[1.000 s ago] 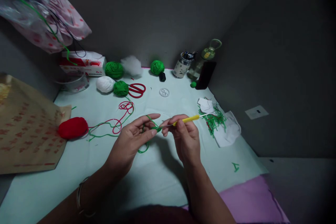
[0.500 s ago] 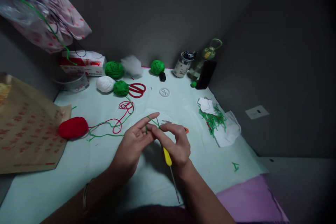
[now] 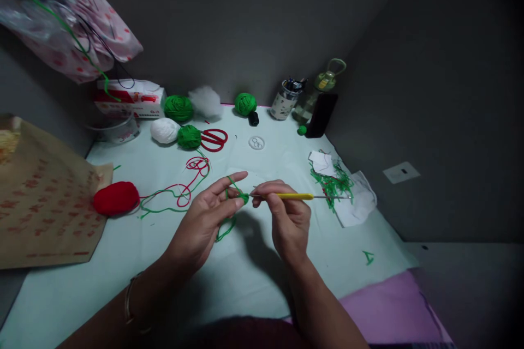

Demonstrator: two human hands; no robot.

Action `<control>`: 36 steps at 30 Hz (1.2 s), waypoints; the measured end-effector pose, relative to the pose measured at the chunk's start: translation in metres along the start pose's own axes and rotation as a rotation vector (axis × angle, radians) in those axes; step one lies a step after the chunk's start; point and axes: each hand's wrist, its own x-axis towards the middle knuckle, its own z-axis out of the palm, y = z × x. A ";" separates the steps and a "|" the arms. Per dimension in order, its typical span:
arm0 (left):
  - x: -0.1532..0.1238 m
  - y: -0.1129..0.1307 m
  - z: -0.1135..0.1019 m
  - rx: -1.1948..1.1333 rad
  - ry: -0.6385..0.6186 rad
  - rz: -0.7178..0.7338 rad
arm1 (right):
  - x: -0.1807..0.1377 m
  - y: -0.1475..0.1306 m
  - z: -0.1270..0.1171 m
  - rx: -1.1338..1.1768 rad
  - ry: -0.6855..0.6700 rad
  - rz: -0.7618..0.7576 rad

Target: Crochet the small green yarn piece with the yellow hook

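Crosswise, right hand (image 3: 291, 226) grips yellow hook (image 3: 297, 196), tip leftward; left hand (image 3: 200, 223) pinches green crochet (image 3: 245, 198).

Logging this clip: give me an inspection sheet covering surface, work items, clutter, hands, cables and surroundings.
Surface: pale green-blue tablecloth; purple cloth at its near right edge.
Work items: small green yarn piece; slim metal hook with yellow handle, its tip at the piece.
Clutter: loose green yarn scraps at right; red-handled scissors farther back; oval red yarn ball at left.
Hands: left hand pinches the piece; right hand grips the hook.
Cables: thin black cord hangs upper left; type unclear.
Surroundings: dark grey walls; brown paper bag at left.
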 end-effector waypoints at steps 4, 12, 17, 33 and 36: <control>-0.001 0.004 -0.002 0.100 0.044 0.076 | 0.000 -0.005 -0.001 0.019 0.059 -0.033; 0.000 -0.002 -0.002 0.065 -0.074 0.022 | 0.003 0.002 0.000 0.194 -0.024 0.142; 0.001 -0.005 -0.001 0.053 -0.076 0.021 | 0.001 0.006 -0.001 0.036 -0.053 0.109; 0.004 -0.009 0.002 -0.190 -0.019 -0.138 | -0.007 0.009 -0.003 -0.508 -0.088 -0.386; 0.004 -0.003 0.002 -0.273 -0.036 -0.176 | -0.002 0.005 -0.005 -0.251 0.045 -0.166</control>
